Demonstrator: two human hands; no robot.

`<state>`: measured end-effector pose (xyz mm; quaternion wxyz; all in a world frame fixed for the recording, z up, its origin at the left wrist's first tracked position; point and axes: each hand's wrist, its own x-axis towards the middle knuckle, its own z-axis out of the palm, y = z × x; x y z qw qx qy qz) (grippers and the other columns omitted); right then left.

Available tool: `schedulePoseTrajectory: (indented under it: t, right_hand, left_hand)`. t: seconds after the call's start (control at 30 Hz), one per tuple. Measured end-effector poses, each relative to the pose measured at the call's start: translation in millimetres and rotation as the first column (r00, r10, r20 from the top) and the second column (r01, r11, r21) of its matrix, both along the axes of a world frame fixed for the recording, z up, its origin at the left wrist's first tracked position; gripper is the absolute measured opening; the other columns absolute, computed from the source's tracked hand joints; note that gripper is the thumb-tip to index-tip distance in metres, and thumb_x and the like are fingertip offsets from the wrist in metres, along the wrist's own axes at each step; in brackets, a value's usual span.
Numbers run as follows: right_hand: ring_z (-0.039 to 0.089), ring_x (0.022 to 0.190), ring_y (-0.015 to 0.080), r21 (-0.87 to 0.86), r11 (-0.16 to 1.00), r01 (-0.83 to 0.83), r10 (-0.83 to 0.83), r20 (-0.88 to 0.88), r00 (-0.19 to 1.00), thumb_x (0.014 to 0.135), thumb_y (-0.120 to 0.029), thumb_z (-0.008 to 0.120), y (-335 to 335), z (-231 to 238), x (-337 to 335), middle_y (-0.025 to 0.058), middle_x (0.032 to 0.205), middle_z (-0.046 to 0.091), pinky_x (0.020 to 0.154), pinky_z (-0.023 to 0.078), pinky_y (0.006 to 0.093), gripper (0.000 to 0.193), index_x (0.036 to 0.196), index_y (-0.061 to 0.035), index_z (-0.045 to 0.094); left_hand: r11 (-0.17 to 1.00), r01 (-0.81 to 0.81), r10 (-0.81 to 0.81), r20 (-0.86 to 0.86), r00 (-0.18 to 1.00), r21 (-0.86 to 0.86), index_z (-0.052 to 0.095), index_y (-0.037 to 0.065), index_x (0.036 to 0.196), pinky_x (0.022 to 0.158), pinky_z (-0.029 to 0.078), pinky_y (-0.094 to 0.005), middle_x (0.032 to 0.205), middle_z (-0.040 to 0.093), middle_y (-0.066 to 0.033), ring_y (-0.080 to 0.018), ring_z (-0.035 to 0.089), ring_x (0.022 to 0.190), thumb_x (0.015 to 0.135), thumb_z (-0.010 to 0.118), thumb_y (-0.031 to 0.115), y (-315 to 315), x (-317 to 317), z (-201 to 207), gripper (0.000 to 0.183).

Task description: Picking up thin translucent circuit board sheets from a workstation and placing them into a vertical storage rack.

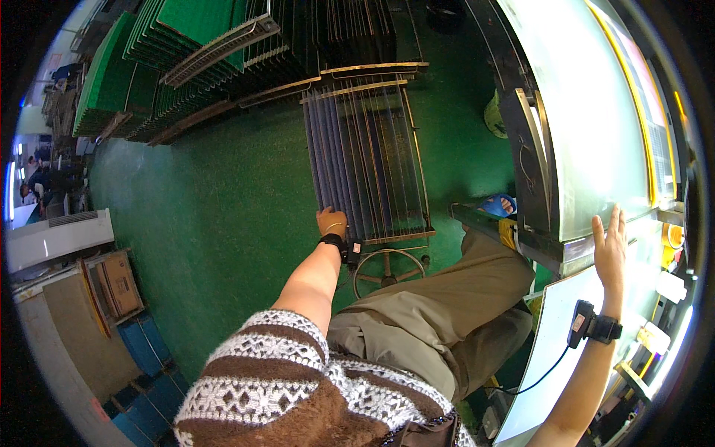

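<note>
My left hand [331, 222] reaches down to the near left corner of a rack [387, 238]. Its fingers are curled closed at the end of the outermost thin dark panel [319, 160]; the fingertips are partly hidden. Several such panels stand on edge side by side in the rack, some bluish, some see-through. On the right, my right hand [611, 249] is open, fingers stretched out, lying flat at the near edge of a pale, lit glassy work surface [581, 149]. Both wrists carry black straps with small devices.
Racks of green boards [194, 22] stand at the far left. A round stool base [387, 276] sits by my legs. A blue slipper [495, 205] shows under the bench. Cardboard boxes [119, 283] and blue bins [141, 346] are at the left. A white board [544, 357] lies below my right arm.
</note>
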<state>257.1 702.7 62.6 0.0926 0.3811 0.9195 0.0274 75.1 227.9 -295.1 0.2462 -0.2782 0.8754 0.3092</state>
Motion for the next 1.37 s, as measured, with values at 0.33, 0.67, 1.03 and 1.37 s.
schedulePoseTrajectory:
  t: [0.33, 0.67, 1.03, 1.37]
  right_hand:
    - [0.026, 0.127, 0.0375, 0.000, 1.000, 0.015, -0.015, -0.004, 1.000, 0.089, -0.049, 0.036, -1, 2, -1, 0.0261, 0.138, 0.021, 0.103, 0.025, 0.0410, 0.069, 0.135, 0.0016, 0.023]
    - [0.022, 0.129, 0.0374, -0.028, 0.997, 0.069, -0.070, -0.039, 0.997, 0.089, -0.052, 0.036, -3, 2, 7, 0.0266, 0.137, 0.024, 0.104, 0.021, 0.0404, 0.071, 0.134, 0.0017, 0.025]
    - [0.027, 0.125, 0.0410, -0.130, 0.991, 0.025, -0.051, -0.206, 0.977, 0.087, -0.047, 0.043, -11, 3, -2, 0.0315, 0.134, 0.024, 0.102, 0.026, 0.0416, 0.071, 0.132, 0.0044, 0.026]
    - [0.027, 0.126, 0.0402, -0.068, 0.933, -0.353, 0.320, -0.294, 0.901, 0.067, -0.029, 0.069, -115, 54, -12, 0.0192, 0.132, 0.037, 0.103, 0.022, 0.0476, 0.059, 0.119, -0.0080, 0.051]
  left_hand:
    - [0.904, 0.403, -0.380, 0.165, 0.910, -0.144, 0.043, 0.001, 0.126, 0.102, 0.032, -0.0385, 0.137, 0.027, -0.0229, -0.0352, 0.033, 0.124, 0.075, 0.046, 0.016, -14, 3, -64, 0.052]
    - [0.802, 0.571, -0.519, 0.270, 0.811, -0.177, 0.032, 0.003, 0.132, 0.105, 0.025, -0.0406, 0.140, 0.019, -0.0231, -0.0393, 0.024, 0.127, 0.077, 0.047, 0.020, 26, 4, -67, 0.060]
    - [-0.181, 0.640, -0.980, -0.190, -0.055, 0.747, 0.026, 0.001, 0.135, 0.104, 0.024, -0.0361, 0.137, 0.026, -0.0245, -0.0334, 0.028, 0.127, 0.074, 0.052, 0.062, 167, 65, 226, 0.089]
    - [-0.491, 0.818, -0.869, -0.232, -0.436, 0.299, -0.001, 0.010, 0.140, 0.099, 0.032, -0.0385, 0.141, 0.009, -0.0266, -0.0405, 0.033, 0.122, 0.062, 0.067, 0.058, 201, 130, 224, 0.114]
